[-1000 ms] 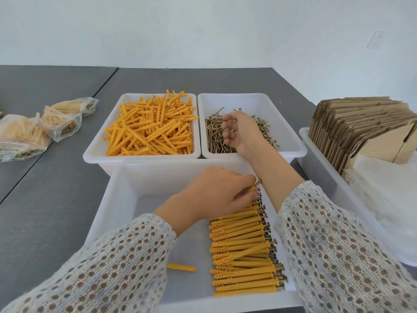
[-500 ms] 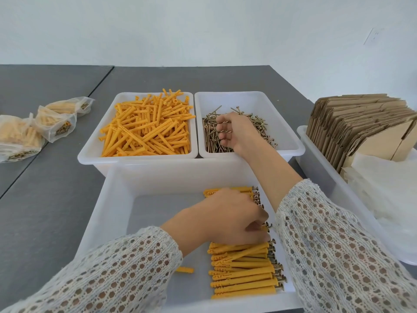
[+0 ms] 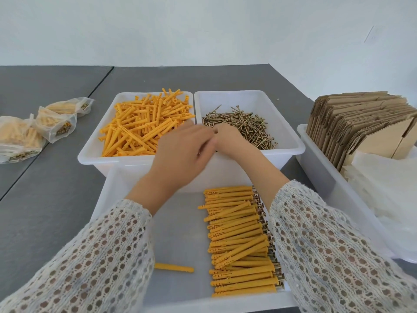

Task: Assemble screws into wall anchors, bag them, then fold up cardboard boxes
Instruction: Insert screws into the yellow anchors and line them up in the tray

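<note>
I see my left hand (image 3: 180, 154) and right hand (image 3: 228, 140) meeting above the screws (image 3: 246, 125); blurred fingers, grip unclear

A plain white wall (image 3: 203, 28) fills the upper part of the view, evenly lit by soft daylight with no hard shadows. Below it stand 2 dark grey counters: the main counter (image 3: 56, 199) and a second counter (image 3: 45, 84) at the left, parted by a narrow seam.
</note>
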### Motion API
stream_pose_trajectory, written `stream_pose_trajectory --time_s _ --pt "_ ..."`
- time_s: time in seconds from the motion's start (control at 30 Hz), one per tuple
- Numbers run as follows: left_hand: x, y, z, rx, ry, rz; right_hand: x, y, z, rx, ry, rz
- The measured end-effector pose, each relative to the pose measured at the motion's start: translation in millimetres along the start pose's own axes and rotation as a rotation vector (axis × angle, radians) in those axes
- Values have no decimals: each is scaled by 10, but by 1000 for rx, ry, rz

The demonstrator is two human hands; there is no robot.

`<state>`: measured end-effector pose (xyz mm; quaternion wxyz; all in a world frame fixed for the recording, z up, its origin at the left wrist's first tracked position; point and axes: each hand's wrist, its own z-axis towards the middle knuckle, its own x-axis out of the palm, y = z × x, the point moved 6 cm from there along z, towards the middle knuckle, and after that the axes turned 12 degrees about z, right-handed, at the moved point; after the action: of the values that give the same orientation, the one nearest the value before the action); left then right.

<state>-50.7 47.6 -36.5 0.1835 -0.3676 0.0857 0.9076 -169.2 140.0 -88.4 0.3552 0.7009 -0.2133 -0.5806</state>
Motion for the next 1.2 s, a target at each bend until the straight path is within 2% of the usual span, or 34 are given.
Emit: stream_pose_trajectory --time_s 0.13,0.27,0.37,0.43,0.5,0.67,0.93,1.2 --pt "3 413 -37 -293 29 173 64 10 -49 -38 43 -132" --pt "69 784 -169 -572 206 289 38 -2 -54 -27 25 -84" --pt "129 937 -263 -674 360 336 27 -3 -61 -22 -16 -51" --pt "208 975 -311 -697 475 323 18 1 -67 -26 -24 -28" --pt "253 979 -324 -692 518 269 -5 5 -74 -33 -49 -8" --pt "301 974 -303 -628 506 219 -72 -15 -70 -58 -171 112" --pt "390 992 -310 -561 552 196 -303 -42 -140 -78 -443 439" --pt "400 957 -319 -585 583 196 -357 -28 -198 -24 -526 802"
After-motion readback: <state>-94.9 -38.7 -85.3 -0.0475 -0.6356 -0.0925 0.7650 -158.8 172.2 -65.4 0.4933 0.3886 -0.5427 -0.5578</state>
